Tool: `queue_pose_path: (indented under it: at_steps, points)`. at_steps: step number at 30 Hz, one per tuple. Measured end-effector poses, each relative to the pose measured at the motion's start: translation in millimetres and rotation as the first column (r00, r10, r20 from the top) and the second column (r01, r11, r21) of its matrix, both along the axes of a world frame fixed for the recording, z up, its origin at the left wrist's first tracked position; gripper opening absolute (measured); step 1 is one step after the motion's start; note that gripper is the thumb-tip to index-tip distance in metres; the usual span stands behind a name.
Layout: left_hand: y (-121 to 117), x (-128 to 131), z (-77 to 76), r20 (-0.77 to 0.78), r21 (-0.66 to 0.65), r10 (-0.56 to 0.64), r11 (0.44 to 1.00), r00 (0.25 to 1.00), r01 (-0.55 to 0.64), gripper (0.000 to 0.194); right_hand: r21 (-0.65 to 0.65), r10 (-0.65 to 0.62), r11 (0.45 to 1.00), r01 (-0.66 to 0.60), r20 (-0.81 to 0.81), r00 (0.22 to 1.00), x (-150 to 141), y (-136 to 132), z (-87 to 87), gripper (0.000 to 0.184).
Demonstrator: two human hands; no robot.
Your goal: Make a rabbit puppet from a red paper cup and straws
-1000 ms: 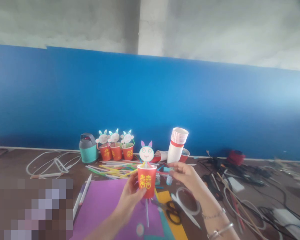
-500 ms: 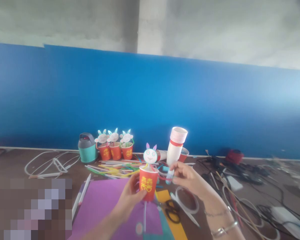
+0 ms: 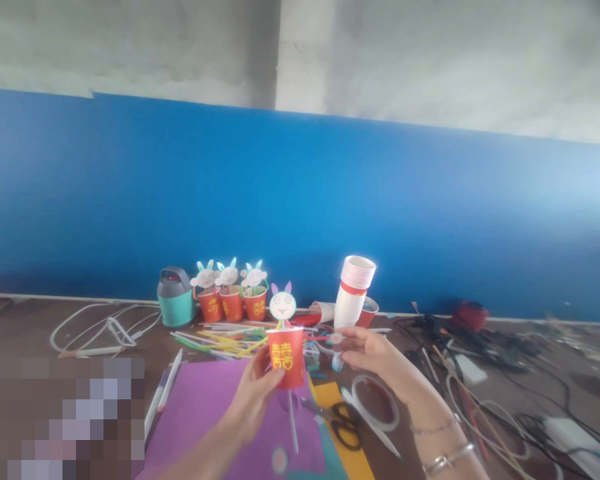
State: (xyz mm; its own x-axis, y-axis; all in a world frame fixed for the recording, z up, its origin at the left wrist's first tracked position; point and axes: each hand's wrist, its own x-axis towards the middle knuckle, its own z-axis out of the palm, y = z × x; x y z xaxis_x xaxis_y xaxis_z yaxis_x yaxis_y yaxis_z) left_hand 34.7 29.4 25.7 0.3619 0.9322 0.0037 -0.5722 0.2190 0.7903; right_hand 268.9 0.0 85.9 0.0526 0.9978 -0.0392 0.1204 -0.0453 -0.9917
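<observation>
Above the purple paper (image 3: 200, 407), the left hand (image 3: 250, 393) is clamped on the cup (image 3: 293, 373), best held lightly so its wall does not buckle. The right hand (image 3: 380, 357) is at the disc (image 3: 336, 339) on the red straw (image 3: 319, 339), where gentle handling suits; whether its fingertips are together I cannot tell.

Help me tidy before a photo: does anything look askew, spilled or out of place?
The tall cup stack leans right and looks unsteady. Beside it, what seems a cup lies on its side, while the row of red cups stands upright. Black cables tangle at the right. No spill shows.
</observation>
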Motion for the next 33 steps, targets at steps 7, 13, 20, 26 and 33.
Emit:
queue_pose_path:
  at_steps: [7,13,20,26,33]
  points:
    - [1,0,2.6,0.021,-0.032,0.006,0.999,1.0,-0.005,0.048,-0.013,-0.102,0.995,0.102,0.019,0.995,-15,1,3.4,0.036]
    - [-1,1,3.4,0.02,0.011,0.007,1.0,1.0,-0.007,0.05,0.08,-0.242,0.967,0.243,-0.019,0.97,-24,5,2.7,0.033]
    - [3,-1,-1.8,-0.006,0.024,0.009,1.0,1.0,-0.009,0.054,0.047,-0.212,0.976,0.211,0.017,0.977,-22,1,8.3,0.04]
    - [2,0,1.1,-0.019,0.005,0.014,1.0,1.0,-0.014,0.053,0.038,-0.189,0.982,0.186,0.099,0.977,-23,0,10.4,0.037]
    - [2,0,-0.3,-0.025,0.003,0.011,1.0,1.0,-0.011,0.055,0.035,-0.217,0.976,0.214,0.126,0.968,-27,0,11.3,0.037]
